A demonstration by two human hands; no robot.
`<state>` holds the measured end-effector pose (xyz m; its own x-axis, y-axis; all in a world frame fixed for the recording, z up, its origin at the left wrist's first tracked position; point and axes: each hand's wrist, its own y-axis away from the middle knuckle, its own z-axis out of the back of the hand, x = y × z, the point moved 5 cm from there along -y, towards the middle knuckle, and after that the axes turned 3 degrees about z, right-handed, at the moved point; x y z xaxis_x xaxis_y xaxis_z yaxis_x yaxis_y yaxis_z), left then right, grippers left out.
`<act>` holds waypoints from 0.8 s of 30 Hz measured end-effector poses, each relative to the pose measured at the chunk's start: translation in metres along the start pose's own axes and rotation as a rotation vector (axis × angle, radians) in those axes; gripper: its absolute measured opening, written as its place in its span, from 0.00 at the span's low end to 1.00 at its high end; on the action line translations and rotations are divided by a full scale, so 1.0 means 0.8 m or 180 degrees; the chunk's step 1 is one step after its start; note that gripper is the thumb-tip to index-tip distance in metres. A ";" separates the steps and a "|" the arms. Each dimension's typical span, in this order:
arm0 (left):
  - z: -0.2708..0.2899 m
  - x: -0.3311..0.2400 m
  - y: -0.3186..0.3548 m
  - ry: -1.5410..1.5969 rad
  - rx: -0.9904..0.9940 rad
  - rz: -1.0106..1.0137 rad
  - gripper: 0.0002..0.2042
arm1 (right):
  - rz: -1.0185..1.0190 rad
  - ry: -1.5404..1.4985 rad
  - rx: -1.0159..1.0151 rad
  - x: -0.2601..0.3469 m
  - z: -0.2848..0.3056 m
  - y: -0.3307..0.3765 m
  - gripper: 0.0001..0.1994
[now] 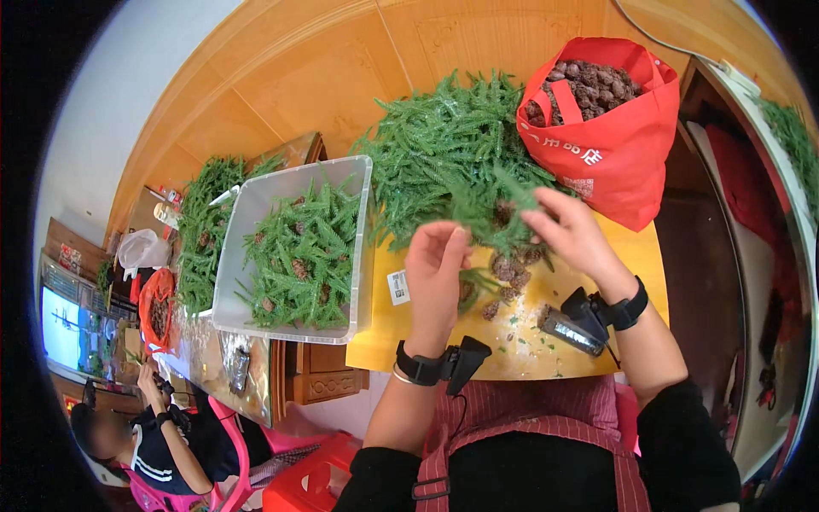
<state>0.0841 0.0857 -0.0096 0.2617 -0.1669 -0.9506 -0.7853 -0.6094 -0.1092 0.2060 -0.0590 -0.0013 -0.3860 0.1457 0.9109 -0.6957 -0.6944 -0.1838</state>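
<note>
Yellow tabletop [636,256]: one red bag [610,141] of pine cones, one clear bin [230,282]. Both hands, left [435,269] and right [572,230], grips pinched on one green sprig [503,213] above a few loose cones [509,271]. Sprig's stem is hidden.

A home turned into a small craft workroom. Wooden panelled doors [341,77], a television [64,328] and plastic stools [311,478] suggest a living room. Heaps of artificial pine sprigs [444,145], a red bag of cones [610,111] and a second seated worker [162,444] show piecework.
</note>
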 end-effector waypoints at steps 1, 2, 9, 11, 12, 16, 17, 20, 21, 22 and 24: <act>0.006 0.014 0.004 -0.0186 0.0352 0.0260 0.06 | -0.0144 -0.0686 -0.0096 -0.005 0.003 0.000 0.12; 0.008 0.026 0.010 -0.0370 0.0708 0.0523 0.06 | -0.0077 -0.0869 -0.0074 0.000 0.010 0.003 0.13; -0.040 0.023 0.024 0.0288 0.0513 0.0847 0.05 | -0.0341 -0.1399 -0.0009 0.016 0.018 0.042 0.13; -0.035 0.028 0.017 0.0346 0.0638 0.0746 0.05 | -0.0231 -0.1458 -0.0037 0.012 0.016 0.048 0.12; -0.034 0.030 0.014 0.0414 0.0774 0.0638 0.06 | -0.0184 -0.1424 -0.0055 0.012 0.018 0.051 0.12; -0.040 0.035 0.017 0.1133 0.0971 0.0878 0.08 | -0.0109 -0.1219 -0.0363 -0.006 0.031 0.058 0.11; -0.041 0.033 0.018 0.1214 0.0870 0.0936 0.07 | -0.0108 -0.1219 -0.0381 -0.006 0.033 0.061 0.11; -0.044 0.033 0.022 0.1434 0.0793 0.0940 0.08 | -0.0343 -0.2118 -0.0759 -0.002 0.033 0.066 0.08; -0.046 0.033 0.022 0.1586 0.0820 0.0887 0.08 | -0.0393 -0.2347 -0.0919 -0.003 0.033 0.067 0.06; -0.050 0.033 0.023 0.1587 0.0834 0.0892 0.08 | -0.0442 -0.2576 -0.1078 -0.004 0.035 0.068 0.05; -0.054 0.027 0.022 0.1720 0.0781 0.0710 0.08 | -0.0356 -0.2963 -0.1198 -0.015 0.030 0.069 0.05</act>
<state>0.1001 0.0377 -0.0199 0.2728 -0.6763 -0.6843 -0.9427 -0.3300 -0.0496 0.1870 -0.1159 -0.0132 0.2077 -0.5232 0.8265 -0.9069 -0.4197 -0.0377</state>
